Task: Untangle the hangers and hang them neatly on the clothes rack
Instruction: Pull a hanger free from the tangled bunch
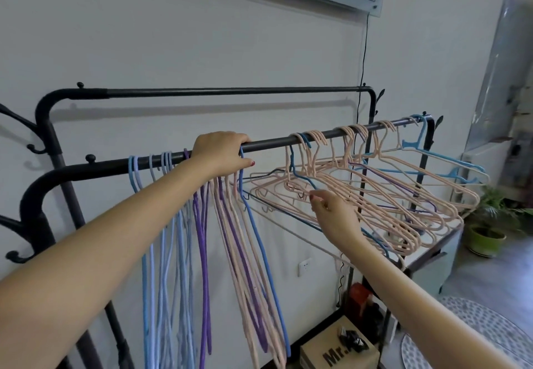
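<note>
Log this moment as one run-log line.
left hand: grips front rail | right hand: pinches tangled pink hangers | sorted hangers: hang left

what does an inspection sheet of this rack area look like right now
surface: front rail of black rack, bare in the middle
job's things: sorted hangers hang straight at left; pink tangle splayed at right
clutter: cardboard box and red item under the rack
hands: left hand grips the rail; right hand fingers pinch a tangled hanger
cables: black cord down the wall
surroundings: potted plant, wall socket
</note>
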